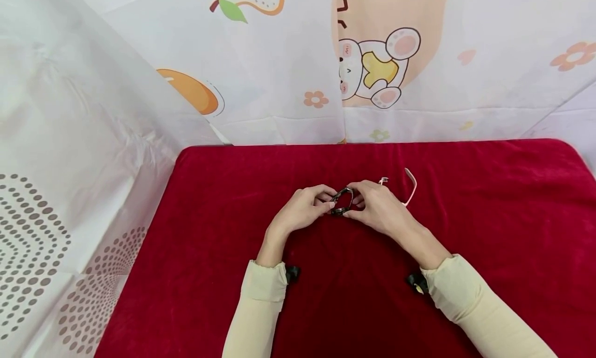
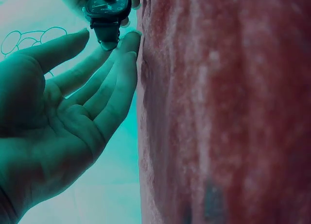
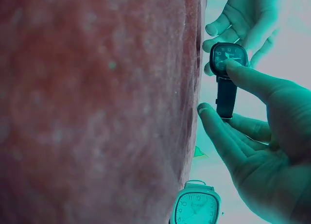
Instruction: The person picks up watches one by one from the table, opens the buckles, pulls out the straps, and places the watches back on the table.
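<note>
A black wristwatch (image 1: 341, 211) with a squarish case and dark strap is held between the hands, its strap bent into a loop in the head view. My right hand (image 1: 379, 205) grips it; in the right wrist view the thumb (image 3: 245, 76) lies across the dial and the other fingers are behind the strap. My left hand (image 1: 304, 208) is at the watch's left side. Its fingers (image 2: 104, 83) reach out fairly straight, with tips right at the strap's end, and its thumb stands apart from the strap in the left wrist view.
A second wristwatch with a pale pink strap (image 1: 412, 188) lies on the red cloth (image 1: 223, 192) behind the right hand, partly hidden by it; its squarish dial (image 3: 197, 208) shows in the right wrist view. Printed white curtains (image 1: 279, 78) hang behind and to the left.
</note>
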Action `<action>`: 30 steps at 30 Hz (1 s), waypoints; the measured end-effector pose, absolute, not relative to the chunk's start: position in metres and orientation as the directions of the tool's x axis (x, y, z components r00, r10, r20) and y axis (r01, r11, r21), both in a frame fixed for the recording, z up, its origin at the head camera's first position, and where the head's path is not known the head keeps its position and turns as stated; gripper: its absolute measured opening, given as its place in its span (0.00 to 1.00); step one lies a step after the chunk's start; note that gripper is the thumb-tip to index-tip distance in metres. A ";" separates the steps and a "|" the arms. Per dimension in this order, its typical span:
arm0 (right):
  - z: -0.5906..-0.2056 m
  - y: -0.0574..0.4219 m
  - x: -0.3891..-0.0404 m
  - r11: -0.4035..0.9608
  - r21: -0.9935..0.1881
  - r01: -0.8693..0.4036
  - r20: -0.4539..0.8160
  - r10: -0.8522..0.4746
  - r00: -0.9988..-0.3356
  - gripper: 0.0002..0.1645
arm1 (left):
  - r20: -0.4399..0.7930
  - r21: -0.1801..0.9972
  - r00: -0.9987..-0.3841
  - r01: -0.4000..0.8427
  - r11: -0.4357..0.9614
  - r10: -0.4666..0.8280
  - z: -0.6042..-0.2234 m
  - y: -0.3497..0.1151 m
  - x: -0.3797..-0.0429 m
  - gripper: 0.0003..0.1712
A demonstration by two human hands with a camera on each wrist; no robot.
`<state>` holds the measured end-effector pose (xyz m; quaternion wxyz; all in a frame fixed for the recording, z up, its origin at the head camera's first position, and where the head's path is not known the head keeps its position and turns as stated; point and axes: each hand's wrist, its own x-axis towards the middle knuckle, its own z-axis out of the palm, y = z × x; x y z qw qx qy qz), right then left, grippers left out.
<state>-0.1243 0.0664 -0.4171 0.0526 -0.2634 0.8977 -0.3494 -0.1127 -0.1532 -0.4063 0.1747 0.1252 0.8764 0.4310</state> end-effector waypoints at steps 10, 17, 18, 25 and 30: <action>-0.417 0.067 -0.123 0.614 -0.658 -0.436 0.094 -0.508 -0.856 0.33 | -0.215 0.869 -0.914 -0.018 0.494 0.345 -0.407 -0.148 -0.113 0.14; -0.417 0.067 -0.124 0.602 -0.671 -0.432 0.121 -0.486 -0.865 0.34 | -0.175 0.890 -0.933 -0.014 0.455 0.314 -0.406 -0.144 -0.114 0.14; -0.417 0.068 -0.124 0.602 -0.674 -0.428 0.122 -0.480 -0.869 0.34 | -0.166 0.893 -0.936 -0.009 0.451 0.309 -0.406 -0.144 -0.115 0.14; -0.417 0.068 -0.124 0.585 -0.710 -0.392 0.096 -0.471 -0.877 0.37 | -0.132 0.898 -0.953 0.001 0.440 0.272 -0.408 -0.143 -0.115 0.14; -0.418 0.069 -0.125 0.568 -0.725 -0.390 0.104 -0.470 -0.877 0.37 | -0.118 0.897 -0.961 0.004 0.442 0.250 -0.409 -0.144 -0.116 0.14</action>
